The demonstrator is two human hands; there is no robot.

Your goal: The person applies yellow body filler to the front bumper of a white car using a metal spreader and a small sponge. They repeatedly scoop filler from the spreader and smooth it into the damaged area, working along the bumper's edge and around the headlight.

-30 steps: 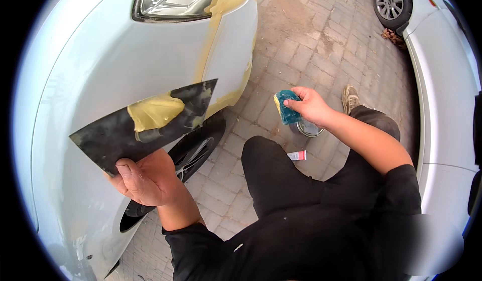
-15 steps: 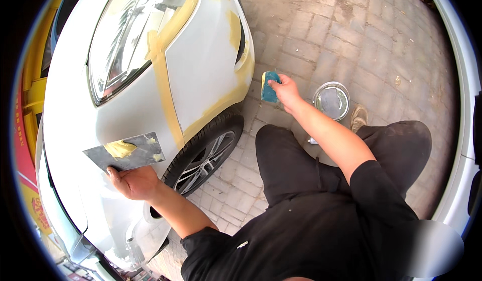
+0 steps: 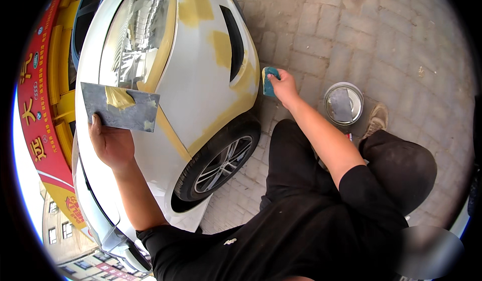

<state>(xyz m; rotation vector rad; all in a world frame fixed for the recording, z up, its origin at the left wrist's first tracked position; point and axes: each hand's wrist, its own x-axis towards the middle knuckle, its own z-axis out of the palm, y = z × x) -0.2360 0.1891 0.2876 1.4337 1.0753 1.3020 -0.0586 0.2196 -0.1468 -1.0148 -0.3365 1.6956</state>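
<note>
My left fingers (image 3: 95,124) are grasping the board (image 3: 138,116) near its lower-left corner, the thumb pressing on the face and the others hiding behind. The putty (image 3: 119,98) is lying against the board's upper edge, near the middle, so a forward tilt could be sending it over onto the headlight (image 3: 143,35). With one corner doing the holding, a knock could be twisting the board loose. My right fingers (image 3: 274,79) are pinching the pad (image 3: 269,83), which is carrying yellow along its left edge; a careless swing could be smearing the bumper (image 3: 246,83). The tin (image 3: 356,103) is standing on the paving (image 3: 311,35) just beside my shoe (image 3: 378,118); a shifting foot could be tipping it.
</note>
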